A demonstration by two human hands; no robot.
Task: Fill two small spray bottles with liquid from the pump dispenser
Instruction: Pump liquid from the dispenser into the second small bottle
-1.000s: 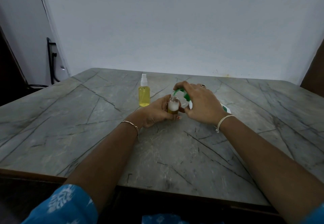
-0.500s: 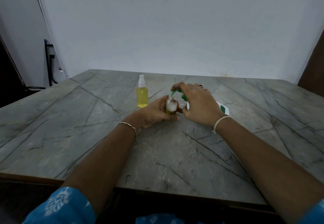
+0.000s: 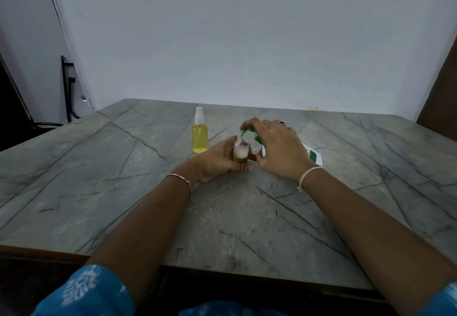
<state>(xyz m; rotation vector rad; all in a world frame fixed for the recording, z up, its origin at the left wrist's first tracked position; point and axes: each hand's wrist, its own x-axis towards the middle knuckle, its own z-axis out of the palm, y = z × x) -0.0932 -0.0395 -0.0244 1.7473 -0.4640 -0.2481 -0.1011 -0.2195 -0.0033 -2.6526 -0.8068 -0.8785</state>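
Centrally, both hands closed: left hand (image 3: 217, 160) around open bottle (image 3: 240, 152), right hand (image 3: 277, 147) on pump dispenser (image 3: 312, 156), table (image 3: 99, 179) edges well apart.

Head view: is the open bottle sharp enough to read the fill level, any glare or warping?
Head view: dim, flat light, no glare; open bottle soft but readable, foam over yellow liquid; table edges bow from the wide-angle lens; sleeves blurred.

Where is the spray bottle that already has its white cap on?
In the head view, the capped spray bottle stands upright on the table, left of centre, just beyond and left of the left hand, untouched.
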